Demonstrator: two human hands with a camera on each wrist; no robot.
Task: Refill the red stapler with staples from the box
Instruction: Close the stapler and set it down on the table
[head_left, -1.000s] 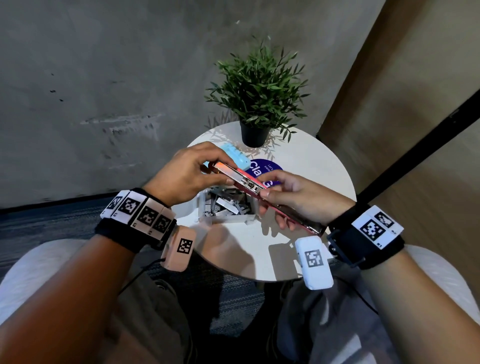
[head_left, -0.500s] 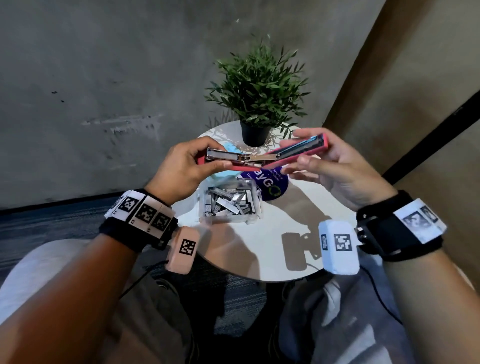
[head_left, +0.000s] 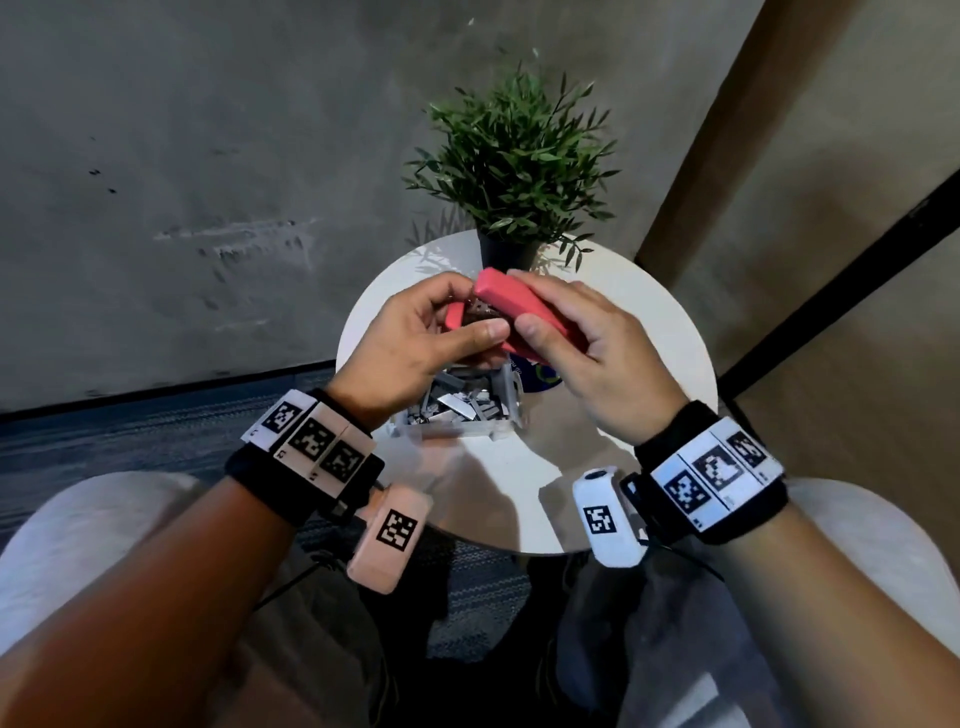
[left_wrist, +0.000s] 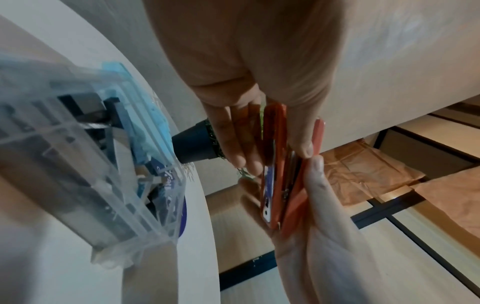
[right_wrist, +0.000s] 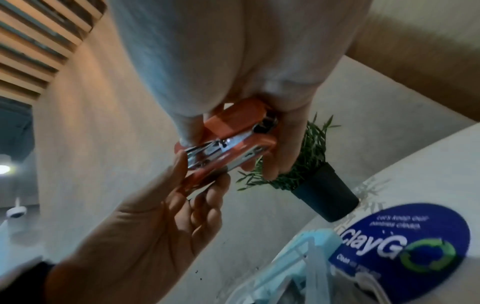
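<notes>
Red stapler (head_left: 511, 312) held in the air above the box (head_left: 467, 410) on the bench (head_left: 649, 332). Left hand (head_left: 415, 338) and right hand (head_left: 587, 343) both have fingers clamped on it. Seemingly closing it; next, press shut evenly

Both forearms bare, no sleeves. Left wrist (head_left: 311, 457): black strap, white plate bearing three black-and-white square markers; peach-pink camera pod (head_left: 389, 535) hung beneath, one marker on its face, thin black cable trailing down. Right wrist (head_left: 711, 478): black strap, white plate with three markers; white camera pod (head_left: 608, 519), one marker, dark lens on top. Brownish-grey trousers (head_left: 322, 670) on lap.
</notes>
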